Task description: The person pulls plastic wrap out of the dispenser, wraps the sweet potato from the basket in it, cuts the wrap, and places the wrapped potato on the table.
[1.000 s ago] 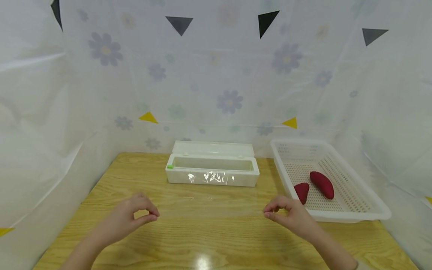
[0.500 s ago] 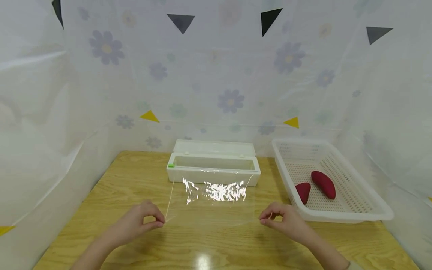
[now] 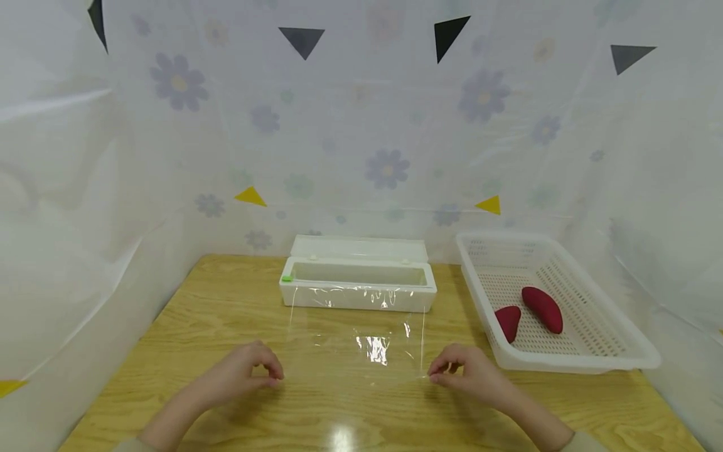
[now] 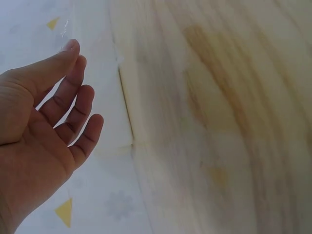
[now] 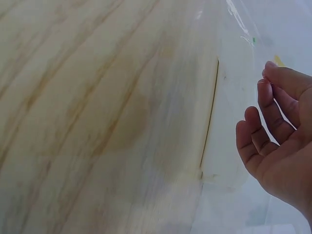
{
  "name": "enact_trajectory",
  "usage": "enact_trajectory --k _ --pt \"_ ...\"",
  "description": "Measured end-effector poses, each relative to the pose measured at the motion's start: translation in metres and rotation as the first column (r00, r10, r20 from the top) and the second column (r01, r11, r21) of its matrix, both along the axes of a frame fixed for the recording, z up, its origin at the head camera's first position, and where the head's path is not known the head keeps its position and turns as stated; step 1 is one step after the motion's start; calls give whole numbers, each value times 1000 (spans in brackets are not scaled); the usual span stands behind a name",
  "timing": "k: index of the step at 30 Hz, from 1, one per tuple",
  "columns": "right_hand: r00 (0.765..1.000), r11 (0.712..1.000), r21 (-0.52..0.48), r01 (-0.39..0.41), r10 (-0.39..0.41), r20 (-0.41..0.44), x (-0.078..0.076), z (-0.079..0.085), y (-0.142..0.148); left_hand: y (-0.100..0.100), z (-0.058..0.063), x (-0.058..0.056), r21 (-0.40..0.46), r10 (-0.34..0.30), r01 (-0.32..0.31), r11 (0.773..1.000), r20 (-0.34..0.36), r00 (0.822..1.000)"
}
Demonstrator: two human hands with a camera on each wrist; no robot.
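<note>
A clear sheet of plastic wrap stretches from the white wrap dispenser box toward the person, glossy where light catches it. My left hand pinches its near left corner between thumb and index finger, the other fingers loosely bent in the left wrist view. On the other side my right hand pinches the near right corner the same way. The box's lid is tilted up at the back, and a small green slider sits at the left end of its front edge.
On the right stands a white perforated plastic basket with two dark red, sweet-potato-like pieces in it. A wooden table lies under everything. Flower-patterned plastic sheeting hangs behind and at both sides.
Both hands have come nearer the person and closer together, drawing the plastic wrap out lower over the table. The box and basket have stayed in place.
</note>
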State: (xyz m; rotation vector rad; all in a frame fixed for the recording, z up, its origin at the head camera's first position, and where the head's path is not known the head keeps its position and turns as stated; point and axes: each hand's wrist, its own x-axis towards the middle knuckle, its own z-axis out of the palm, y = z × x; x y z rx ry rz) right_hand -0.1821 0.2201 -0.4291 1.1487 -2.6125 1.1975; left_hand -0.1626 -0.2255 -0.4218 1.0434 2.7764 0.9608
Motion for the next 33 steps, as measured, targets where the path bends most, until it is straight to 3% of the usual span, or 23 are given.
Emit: enact_trajectory --k 5,10,14,21,33 --pt "995 995 93 -19 29 -101 -7 -5 3 -1 -2 -7 -11 -32 33 999 43 999" --pt "978 987 147 -70 97 -187 -12 -10 7 2 1 -10 0 -47 47 999 168 985" --pt "972 978 190 -85 123 -198 -11 -5 10 3 -1 -12 7 -51 51 999 215 975" --pt "993 967 254 -38 64 -97 -4 19 15 1 -7 -15 18 -36 33 999 243 969" --pt "990 984 175 -36 59 -125 -5 78 35 3 -5 -12 49 -50 38 998 284 957"
